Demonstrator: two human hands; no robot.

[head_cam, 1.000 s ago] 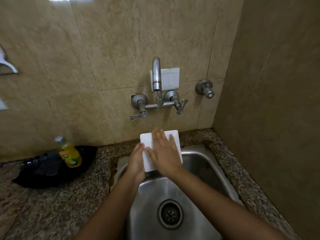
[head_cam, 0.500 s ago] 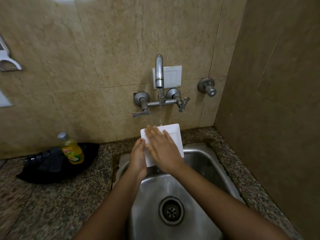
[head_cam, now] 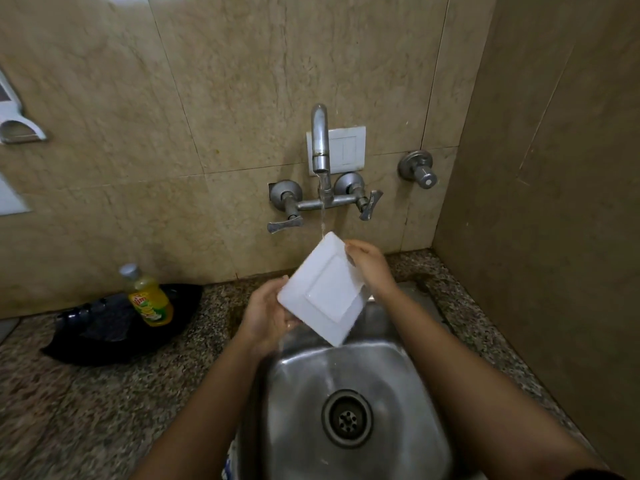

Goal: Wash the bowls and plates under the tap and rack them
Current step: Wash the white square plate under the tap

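1. The plate (head_cam: 322, 289), white and square, hangs over the back of the sink (head_cam: 408, 393). It is tilted like a diamond, with one corner up at 12 o'clock and the opposite corner down at 6 o'clock.
2. The left hand (head_cam: 266, 317) grasps the plate's 9 o'clock corner, thumb on the rim and fingers curled underneath.
3. The right hand (head_cam: 370, 268) grasps the edge between 12 and 3 o'clock, with fingers curled over the rim near the top corner.
4. The tap (head_cam: 320, 140) juts from the wall at 12 o'clock from the plate. Its water (head_cam: 322, 216) falls straight onto the plate's top corner.
5. A thin trickle leaves the plate's lower left edge, just beside the left hand, and drops into the sink.
6. The drain (head_cam: 347, 418) sits in the sink floor at 6 o'clock from the plate, between the two forearms.
7. A bottle (head_cam: 149, 299) of yellow liquid stands on the counter (head_cam: 86, 410) at 9 o'clock from the plate, touching a black bag (head_cam: 104, 337).
8. A white switch (head_cam: 348, 147) is on the wall behind the tap.
9. A valve (head_cam: 417, 169) sits on the wall at 1 o'clock from the plate.
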